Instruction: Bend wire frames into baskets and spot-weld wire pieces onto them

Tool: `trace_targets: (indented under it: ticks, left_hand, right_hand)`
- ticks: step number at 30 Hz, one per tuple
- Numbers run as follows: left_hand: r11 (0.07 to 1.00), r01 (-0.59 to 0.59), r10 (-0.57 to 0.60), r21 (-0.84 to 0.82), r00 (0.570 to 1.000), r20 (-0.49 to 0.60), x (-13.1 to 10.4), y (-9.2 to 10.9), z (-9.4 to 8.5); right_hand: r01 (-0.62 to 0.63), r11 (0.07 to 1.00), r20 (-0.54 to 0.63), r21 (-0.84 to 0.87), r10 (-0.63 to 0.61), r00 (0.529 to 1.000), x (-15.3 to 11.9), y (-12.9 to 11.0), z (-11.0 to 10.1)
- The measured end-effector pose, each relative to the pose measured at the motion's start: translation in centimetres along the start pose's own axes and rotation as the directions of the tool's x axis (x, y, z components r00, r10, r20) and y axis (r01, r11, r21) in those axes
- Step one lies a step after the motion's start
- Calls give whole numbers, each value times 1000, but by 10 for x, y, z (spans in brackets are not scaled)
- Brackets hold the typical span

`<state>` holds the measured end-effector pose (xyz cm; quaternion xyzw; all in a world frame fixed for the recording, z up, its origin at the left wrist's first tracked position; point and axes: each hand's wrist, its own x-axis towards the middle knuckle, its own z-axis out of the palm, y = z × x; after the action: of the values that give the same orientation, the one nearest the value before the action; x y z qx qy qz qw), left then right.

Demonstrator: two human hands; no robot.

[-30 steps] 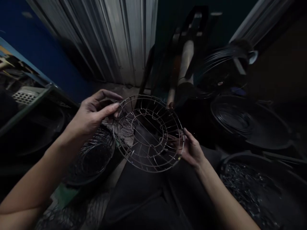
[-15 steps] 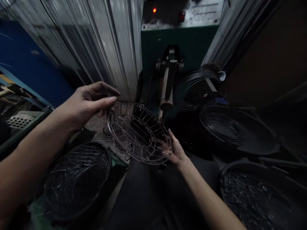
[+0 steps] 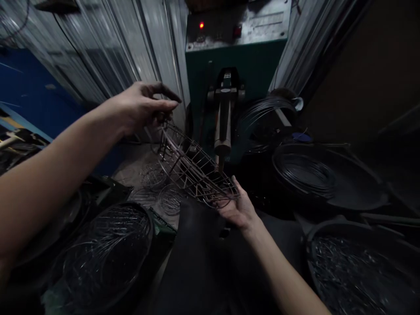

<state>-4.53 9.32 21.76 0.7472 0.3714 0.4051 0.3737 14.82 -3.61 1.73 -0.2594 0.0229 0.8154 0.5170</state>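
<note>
Between my two hands is a round wire basket of thin dark rods, tilted so that its left side is higher and its rings show nearly edge-on. My left hand pinches its upper left rim, fingers bent and darkened at the tips. Lower down, my right hand grips the right edge from below, thumb up along the outside. Just behind the basket are the cylindrical arms of a green welding machine; I see a small gap or overlap there but cannot tell whether they touch.
A black tub of wire pieces stands at the lower left. To the right are a basin with coiled wire and a tub of small metal bits. More wire rings lie on the floor. A red lamp glows on the machine.
The basket has tipped from showing its open round face to nearly edge-on. My left hand has risen and moved right with its rim; my right hand has stayed almost in place.
</note>
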Motion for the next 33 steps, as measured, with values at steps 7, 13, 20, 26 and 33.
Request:
trace_targets:
  ticks: [7,13,20,26,33]
  left_hand:
    - [974,99,-131,203,980,153,18,35,33]
    - [993,8,-14,115,999,44,-27,2,17]
    - [1000,-2,5,10,967,-253,-96,-46,12]
    - [995,-71,84,68,970,-227,-77,-30,21]
    - [997,-62,68,49,986,-150,-57,-32,10]
  right_hand:
    - [65,993,3,101,-65,998,1,-1,-19]
    - [124,992,64,27,-126,990,-2,-22,-27]
    - [278,946,50,-166,-274,961,-4,-26,-28]
    - [211,960,25,-183,-210,977,-2,-31,-28]
    - [234,962,14,-139,-234,972,6,-27,-19]
